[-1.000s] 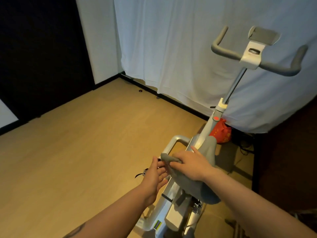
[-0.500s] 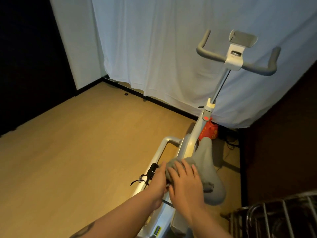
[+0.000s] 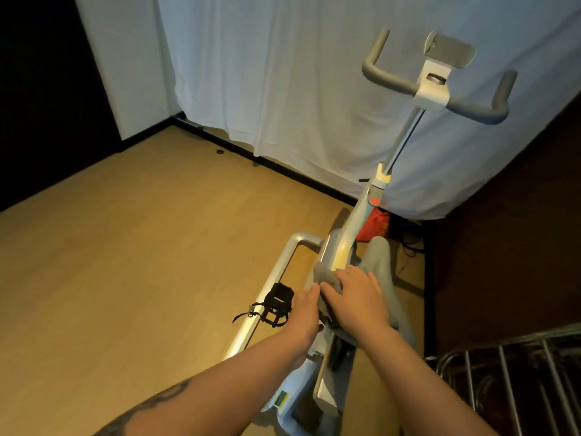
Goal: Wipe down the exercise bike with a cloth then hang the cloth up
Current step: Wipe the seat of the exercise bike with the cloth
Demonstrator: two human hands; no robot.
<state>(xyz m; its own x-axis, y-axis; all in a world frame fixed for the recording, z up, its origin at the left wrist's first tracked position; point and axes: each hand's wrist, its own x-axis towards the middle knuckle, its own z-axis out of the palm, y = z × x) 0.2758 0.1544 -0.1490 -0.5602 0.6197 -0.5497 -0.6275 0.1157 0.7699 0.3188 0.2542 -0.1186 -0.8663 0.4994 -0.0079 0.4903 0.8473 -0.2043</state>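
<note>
The right hand (image 3: 355, 297), low and a little right of the frame's centre, lies palm-down with fingers spread flat over a bunched grey cloth (image 3: 327, 276), pressing it onto the left flank of the grey saddle (image 3: 385, 275) of the exercise bike (image 3: 341, 247). The left hand (image 3: 303, 302) sits just to its left, fingertips touching the cloth's edge; whether it pinches the fabric or merely steadies it cannot be told, since its fingers run under the right hand. Because the cloth is only pressed, not gripped, a quick stroke over the saddle's curved side could let it slide free and drop onto the frame or the wooden floor (image 3: 125, 262). It is also wadded up, so little of it likely meets the surface and streaks may be missed. Directly below the left hand sits the black pedal (image 3: 278, 302) with its loose strap; a trailing corner of cloth might snag there. Toward the upper right, the handlebars (image 3: 437, 89) and the phone holder (image 3: 449, 51) look as yet unattended. A metal rack (image 3: 515, 372) in the lower right corner seems a plausible hanging place, though that is only a guess.
</note>
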